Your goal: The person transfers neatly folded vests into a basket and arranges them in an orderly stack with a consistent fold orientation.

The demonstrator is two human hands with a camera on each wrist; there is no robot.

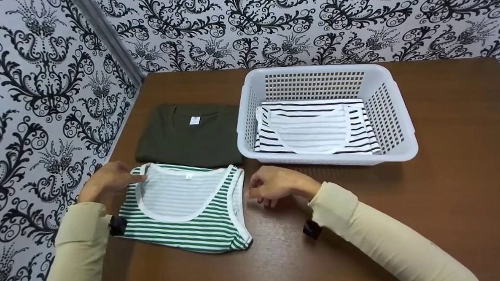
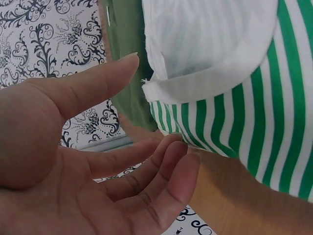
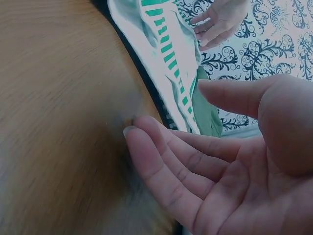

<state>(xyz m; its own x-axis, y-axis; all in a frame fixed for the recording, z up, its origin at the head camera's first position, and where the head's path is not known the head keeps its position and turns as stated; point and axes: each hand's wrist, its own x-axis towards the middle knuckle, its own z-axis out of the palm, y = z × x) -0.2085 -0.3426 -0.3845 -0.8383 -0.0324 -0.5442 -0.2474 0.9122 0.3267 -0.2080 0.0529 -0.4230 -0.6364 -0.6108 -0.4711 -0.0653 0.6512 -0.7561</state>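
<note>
A green-and-white striped tank top (image 1: 182, 234) with white trim lies folded on the table, its neckline facing up. At its left shoulder is my left hand (image 1: 114, 178); in the left wrist view the thumb stands apart from the loosely bent fingers (image 2: 178, 181), whose tips are at the striped edge. Whether they touch the cloth I cannot tell. My right hand (image 1: 279, 183) hovers just beyond the right armhole, fingers loosely bent, holding nothing. Between its thumb and fingertips in the right wrist view there is a gap, with the tank top (image 3: 168, 54) beyond.
Behind the tank top lies a folded dark olive T-shirt (image 1: 191, 139). A white plastic basket (image 1: 401, 121) stands to its right, with a black-and-white striped top (image 1: 310, 127) folded inside. Patterned walls (image 1: 270, 25) border the brown table (image 1: 458, 169) at the back and left.
</note>
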